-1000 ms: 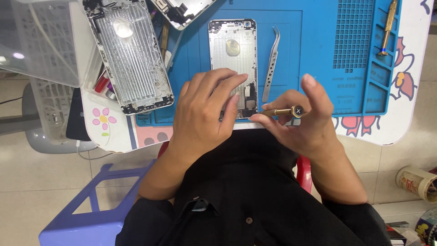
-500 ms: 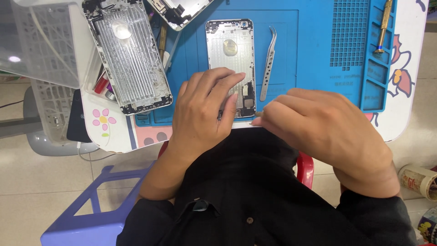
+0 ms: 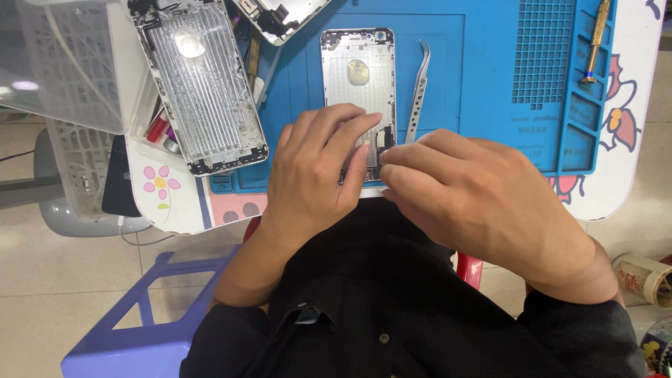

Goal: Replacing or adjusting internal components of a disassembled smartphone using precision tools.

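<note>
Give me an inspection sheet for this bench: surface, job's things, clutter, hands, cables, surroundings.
Surface: blue repair mat on a small white table with flower prints.
Job's things: open silver phone housing, upright on the mat, lower end under the hands; curved tweezers lie right beside it.
Clutter: second, larger phone housing tilted at the mat's left edge; screwdriver in the mat's right tray; clear plastic basket far left.
Hands: left hand pressed flat on the housing's lower end; right hand fingertips at its lower right corner; anything held is hidden.
Cables: nothing seen.
Surroundings: tiled floor, blue plastic stool, tape roll.
</note>
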